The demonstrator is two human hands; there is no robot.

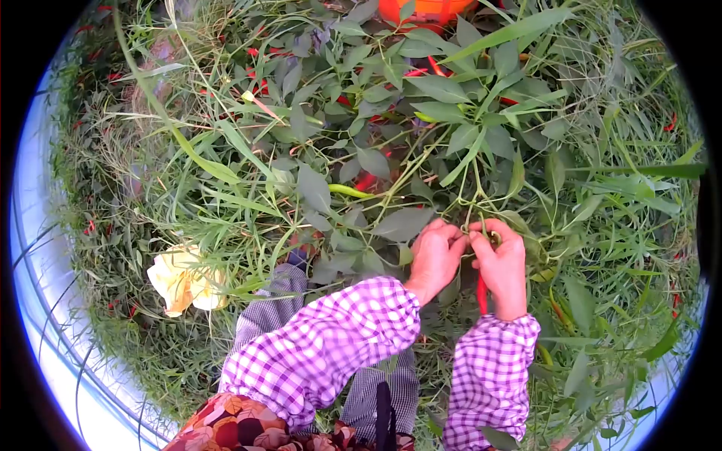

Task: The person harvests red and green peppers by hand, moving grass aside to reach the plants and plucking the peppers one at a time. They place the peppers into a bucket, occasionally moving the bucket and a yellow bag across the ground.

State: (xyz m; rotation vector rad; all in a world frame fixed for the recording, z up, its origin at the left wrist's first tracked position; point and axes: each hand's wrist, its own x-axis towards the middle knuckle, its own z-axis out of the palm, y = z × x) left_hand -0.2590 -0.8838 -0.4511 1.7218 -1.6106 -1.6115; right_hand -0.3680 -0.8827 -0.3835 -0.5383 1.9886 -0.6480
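Note:
My left hand is closed in a pinch at a thin green stem of a pepper plant. Right beside it, my right hand has its fingers curled, the fingertips almost meeting those of the left. A red chili pepper points downward from under the right hand, its upper end hidden by the fingers. Above and left of the hands, a yellow-green chili pepper hangs among the leaves. More red chili peppers show further up in the foliage.
An orange bucket stands at the top edge, partly cut off. To the left, a crumpled pale yellow thing lies on the grass. Tall grass and pepper plants crowd all around. My legs in checked trousers are below.

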